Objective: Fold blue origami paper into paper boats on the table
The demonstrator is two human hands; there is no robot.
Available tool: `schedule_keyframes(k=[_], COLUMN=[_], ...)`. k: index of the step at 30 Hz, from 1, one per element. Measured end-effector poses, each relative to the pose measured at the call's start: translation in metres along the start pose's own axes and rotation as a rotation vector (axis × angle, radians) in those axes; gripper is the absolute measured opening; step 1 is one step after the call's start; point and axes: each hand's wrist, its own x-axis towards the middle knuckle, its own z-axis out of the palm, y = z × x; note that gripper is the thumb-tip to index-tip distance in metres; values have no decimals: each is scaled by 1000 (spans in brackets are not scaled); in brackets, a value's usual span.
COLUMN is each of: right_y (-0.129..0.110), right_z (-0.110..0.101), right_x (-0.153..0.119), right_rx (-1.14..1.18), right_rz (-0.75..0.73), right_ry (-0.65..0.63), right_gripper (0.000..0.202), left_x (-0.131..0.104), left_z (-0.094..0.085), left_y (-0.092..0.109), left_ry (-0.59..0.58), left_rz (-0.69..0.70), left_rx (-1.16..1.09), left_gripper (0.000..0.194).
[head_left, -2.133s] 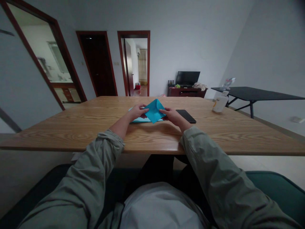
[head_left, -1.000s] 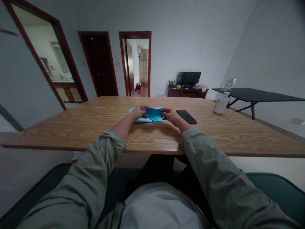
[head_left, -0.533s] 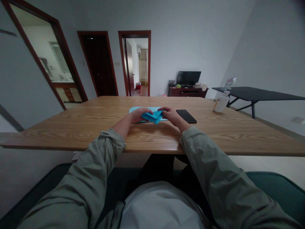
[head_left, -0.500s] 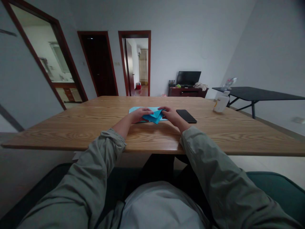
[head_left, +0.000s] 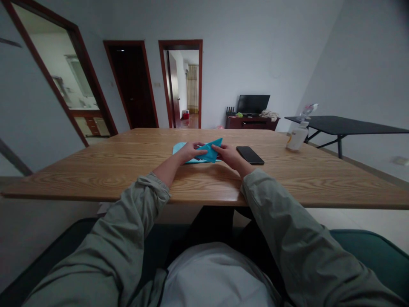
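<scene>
A folded piece of bright blue paper (head_left: 211,152) is held up between my two hands, one pointed corner rising to the upper right. My left hand (head_left: 190,152) pinches its left end, thumb in front and fingers behind. At the right side my right hand (head_left: 226,152) grips it, the thumb pressed against the near face. Beneath both hands a flat light-blue sheet (head_left: 177,147) lies on the wooden table, mostly covered by the hands and the folded paper. To the right of my right hand lies a black smartphone (head_left: 250,155).
The wooden table (head_left: 134,170) spreads wide in front of me. A white bottle (head_left: 297,137) stands toward its right side. Beyond it is a black folding table (head_left: 345,125). A television (head_left: 254,105) on a dark cabinet (head_left: 252,123) stands by the far wall.
The folded blue paper has been turned, its point now up to the right instead of down. My right hand has shifted its hold, its thumb now on the near face.
</scene>
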Motion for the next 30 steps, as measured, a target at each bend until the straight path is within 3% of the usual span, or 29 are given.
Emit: schedule_keyframes(k=[5, 14, 23, 30], right_y=[0, -9, -13, -10], right_z=[-4, 1, -1, 3], right_x=[1, -5, -4, -6], right_rx=[36, 60, 102, 144], right_rz=[-27, 19, 12, 28], right_ry=[-3, 83, 172, 40], right_gripper=[26, 27, 28, 30], left_x=[0, -1, 0, 4], left_z=[-6, 0, -11, -1], left_y=[-2, 5, 1, -1], left_ry=[-66, -95, -153, -113], left_rz=[-113, -88, -207, -125], left_rx=[-33, 75, -59, 30], left_gripper=[58, 53, 60, 57])
